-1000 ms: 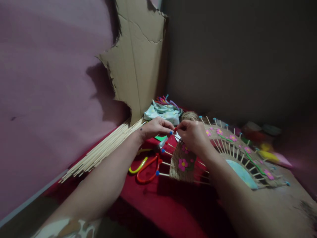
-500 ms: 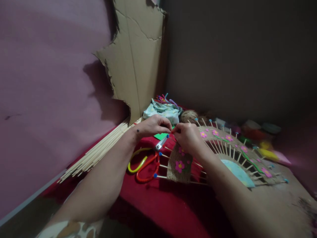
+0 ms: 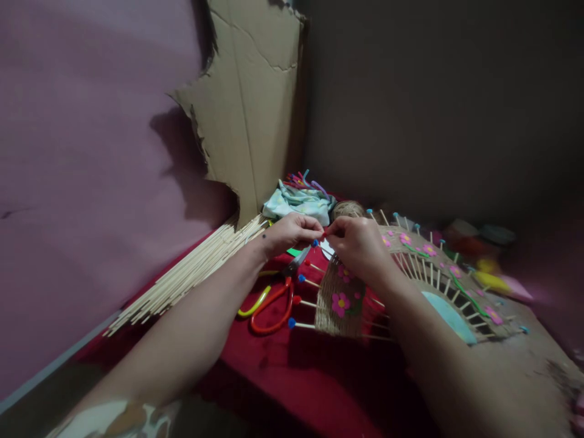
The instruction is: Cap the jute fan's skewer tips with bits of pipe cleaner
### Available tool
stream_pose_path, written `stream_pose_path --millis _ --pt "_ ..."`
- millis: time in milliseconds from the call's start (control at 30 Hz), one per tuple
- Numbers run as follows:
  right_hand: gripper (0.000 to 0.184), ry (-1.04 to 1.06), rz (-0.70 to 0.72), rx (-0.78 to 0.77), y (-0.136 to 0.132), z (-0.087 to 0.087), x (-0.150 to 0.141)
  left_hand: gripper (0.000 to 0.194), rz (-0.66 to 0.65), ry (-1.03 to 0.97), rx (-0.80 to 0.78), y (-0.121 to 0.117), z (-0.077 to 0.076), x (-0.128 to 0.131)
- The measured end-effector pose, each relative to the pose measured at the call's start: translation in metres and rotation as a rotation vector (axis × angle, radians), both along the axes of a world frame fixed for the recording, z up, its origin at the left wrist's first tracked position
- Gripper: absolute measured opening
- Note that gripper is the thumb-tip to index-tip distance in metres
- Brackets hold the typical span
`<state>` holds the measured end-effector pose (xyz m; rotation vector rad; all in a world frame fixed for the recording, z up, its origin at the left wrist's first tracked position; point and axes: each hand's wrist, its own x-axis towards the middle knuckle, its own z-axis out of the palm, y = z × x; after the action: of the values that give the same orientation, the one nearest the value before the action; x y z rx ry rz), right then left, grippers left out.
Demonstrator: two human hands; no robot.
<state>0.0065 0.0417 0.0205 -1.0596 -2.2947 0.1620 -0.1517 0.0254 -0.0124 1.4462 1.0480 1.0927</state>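
Observation:
My left hand point(image 3: 294, 234) is closed in a pinch, its fingertips at a small red ball point(image 3: 323, 235). From the other side, my right hand point(image 3: 360, 246) also pinches at this ball. Beneath my right forearm lies a fan-shaped piece of woven twine point(image 3: 327, 304) on thin sticks, with pink flowers on it. Its sticks end in blue balls point(image 3: 292, 323) and red balls point(image 3: 297, 300). Scissors point(image 3: 274, 316) with red and yellow handles lie left of it, blades partly under my left hand. My right hand hides part of the weave.
A bundle of thin sticks point(image 3: 182, 280) lies at left on the red cloth point(image 3: 283, 377). Behind are torn cardboard point(image 3: 250, 121), pale blue fabric point(image 3: 298, 204) and a twine ball point(image 3: 348, 209). A second woven fan point(image 3: 442, 261) lies at right.
Both hands have shifted slightly right, still pinching close together. The near woven fan has moved slightly right with them. Red balls on its stick ends show more plainly now.

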Motion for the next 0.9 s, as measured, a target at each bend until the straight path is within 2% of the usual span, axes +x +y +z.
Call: stream_pose_path --millis 167,500,900 --pt "0.012 0.009 -0.037 0.006 -0.001 0.001 0.0 0.013 -0.009 0.022 -0.002 -0.001 0.0 0.004" --pt "0.009 0.021 -0.004 -0.029 0.001 0.001 0.001 0.015 -0.026 0.021 0.058 0.001 -0.004 -0.004" --pt "0.018 -0.02 -0.025 -0.041 0.001 -0.001 -0.001 0.01 -0.024 0.11 0.086 0.003 -0.004 -0.008"
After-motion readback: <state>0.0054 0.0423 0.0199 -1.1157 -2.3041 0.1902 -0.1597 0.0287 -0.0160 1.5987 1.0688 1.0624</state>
